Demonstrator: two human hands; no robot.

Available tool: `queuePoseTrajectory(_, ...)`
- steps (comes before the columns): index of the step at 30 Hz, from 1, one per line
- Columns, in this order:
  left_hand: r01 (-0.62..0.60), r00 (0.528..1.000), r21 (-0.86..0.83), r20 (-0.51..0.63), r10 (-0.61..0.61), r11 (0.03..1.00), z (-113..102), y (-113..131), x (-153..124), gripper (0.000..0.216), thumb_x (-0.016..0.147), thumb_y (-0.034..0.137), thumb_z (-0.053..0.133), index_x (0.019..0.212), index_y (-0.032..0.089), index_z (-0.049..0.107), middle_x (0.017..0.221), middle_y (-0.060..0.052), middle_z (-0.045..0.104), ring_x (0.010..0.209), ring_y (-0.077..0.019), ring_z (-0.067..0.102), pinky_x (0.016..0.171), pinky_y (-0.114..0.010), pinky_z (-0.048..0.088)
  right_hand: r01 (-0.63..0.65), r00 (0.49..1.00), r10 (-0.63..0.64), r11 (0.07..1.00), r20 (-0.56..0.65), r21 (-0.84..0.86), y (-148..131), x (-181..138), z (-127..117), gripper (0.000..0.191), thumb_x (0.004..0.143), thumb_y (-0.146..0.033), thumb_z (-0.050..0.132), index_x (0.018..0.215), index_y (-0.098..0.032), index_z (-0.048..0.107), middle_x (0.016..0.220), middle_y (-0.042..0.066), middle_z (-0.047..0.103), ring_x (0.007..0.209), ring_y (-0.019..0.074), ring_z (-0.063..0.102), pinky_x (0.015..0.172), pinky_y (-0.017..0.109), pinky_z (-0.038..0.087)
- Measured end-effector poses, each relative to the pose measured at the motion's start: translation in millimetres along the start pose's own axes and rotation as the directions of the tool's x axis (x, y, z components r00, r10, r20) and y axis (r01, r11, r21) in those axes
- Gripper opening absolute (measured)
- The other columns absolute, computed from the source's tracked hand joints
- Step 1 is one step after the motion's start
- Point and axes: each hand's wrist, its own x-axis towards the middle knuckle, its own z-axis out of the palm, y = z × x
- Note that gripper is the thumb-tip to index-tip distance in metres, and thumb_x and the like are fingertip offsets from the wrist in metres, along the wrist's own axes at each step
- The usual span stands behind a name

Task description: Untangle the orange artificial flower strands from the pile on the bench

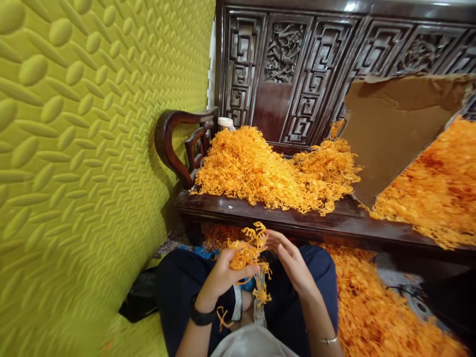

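My left hand (222, 273) is closed round a tangled clump of orange plastic pieces (248, 249), held over my lap in dark trousers. A black band sits on that wrist. My right hand (293, 262) is just to the right of the clump, fingers bent toward it, fingertips touching or nearly touching the strands. A thin bracelet is on the right wrist. A few orange pieces hang down below the clump.
A dark carved wooden bench (282, 220) stands in front, with a big heap of orange pieces (267, 171) on its seat. A brown cardboard sheet (390, 129) leans at right beside another orange heap (435, 188). More pieces cover the floor (372, 307). A green embossed wall (82, 148) fills the left.
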Motion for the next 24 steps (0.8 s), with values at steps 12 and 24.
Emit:
queuePoseTrajectory(12, 0.160, 0.971, -0.134, -0.159, -0.181, 0.978, 18, -21, -11, 0.042, 0.050, 0.040, 0.083, 0.076, 0.016, 0.061, 0.066, 0.002, 0.061, 0.064, -0.0137, 0.056, 0.063, -0.024, 0.046, 0.110, 0.947, -0.089, 0.993, -0.309, 0.052, -28, 29, 22, 0.019, 0.066, -0.028, 0.075, 0.069, -0.016, 0.061, 0.064, -0.002, 0.053, 0.059, 0.0094, 0.046, 0.056, 0.022, 0.038)
queuePoseTrajectory(24, 0.167, 0.959, -0.424, -0.140, -0.247, 0.890, 70, -13, -22, 0.055, 0.038, 0.043, 0.088, 0.085, 0.022, 0.068, 0.077, -0.002, 0.070, 0.076, -0.0223, 0.065, 0.074, -0.031, 0.052, 0.559, 0.632, -0.573, 0.803, -0.522, -0.206, -85, 32, 24, 0.007, 0.076, -0.014, 0.063, 0.075, -0.018, 0.059, 0.075, 0.001, 0.054, 0.074, 0.0140, 0.053, 0.069, 0.029, 0.040)
